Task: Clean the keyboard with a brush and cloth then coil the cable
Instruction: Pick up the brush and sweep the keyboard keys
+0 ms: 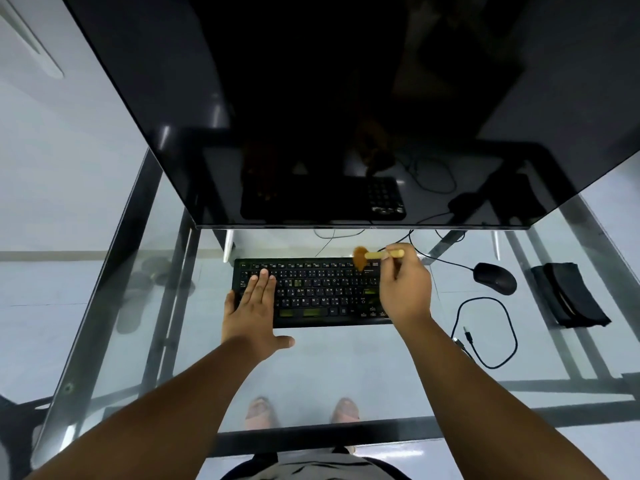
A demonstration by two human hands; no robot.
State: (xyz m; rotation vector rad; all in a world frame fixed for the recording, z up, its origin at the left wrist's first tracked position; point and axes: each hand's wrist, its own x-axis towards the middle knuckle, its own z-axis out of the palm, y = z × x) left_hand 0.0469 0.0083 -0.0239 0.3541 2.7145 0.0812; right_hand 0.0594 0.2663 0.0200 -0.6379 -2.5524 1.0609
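A black keyboard [318, 292] lies on the glass desk below the monitor. My left hand [254, 306] rests flat on the keyboard's left side, fingers straight and thumb out over the glass. My right hand [403, 289] grips the pale handle of a small brush [369, 256]; its brown bristles touch the top row of keys right of centre. A folded black cloth [568, 294] lies at the far right of the desk. A loose black cable [485, 332] loops on the glass between keyboard and cloth, plug ends toward me.
A large dark monitor [346, 116] hangs over the back of the glass desk [346, 368]. A black mouse [495, 278] sits right of the keyboard, its wire running back under the monitor. The desk's black frame edge runs along the near side.
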